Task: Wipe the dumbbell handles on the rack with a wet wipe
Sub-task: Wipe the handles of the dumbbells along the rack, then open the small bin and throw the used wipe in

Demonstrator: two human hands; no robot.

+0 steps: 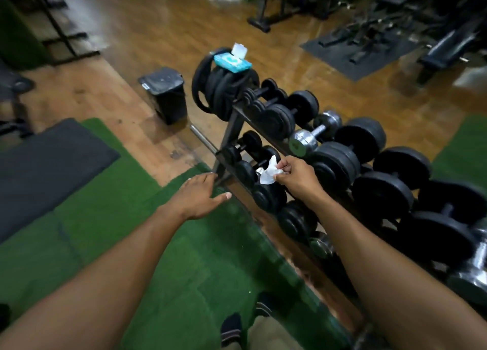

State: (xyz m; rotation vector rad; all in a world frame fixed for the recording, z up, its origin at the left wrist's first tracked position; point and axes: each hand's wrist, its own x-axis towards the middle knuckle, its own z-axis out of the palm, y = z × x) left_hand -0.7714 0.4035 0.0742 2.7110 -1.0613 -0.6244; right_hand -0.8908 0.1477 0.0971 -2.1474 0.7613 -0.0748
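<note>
A black two-tier dumbbell rack [228,128] runs from the middle of the view to the lower right, loaded with black and chrome dumbbells [313,136]. My right hand [295,174] pinches a crumpled white wet wipe [269,171] over the handle of a small dumbbell [259,165] at the left end of the lower tier. My left hand [199,196] is spread with fingers apart, its fingertips at the rack's end frame, holding nothing. A blue wet wipe pack [232,62] with its lid flipped up lies on the stacked weight plates [221,91] at the rack's far end.
A black bin [168,95] stands on the wooden floor left of the rack. A steel bar [203,140] pokes out beside the rack's end. Green turf and a dark mat [44,162] lie at the left. Benches and machines fill the far right.
</note>
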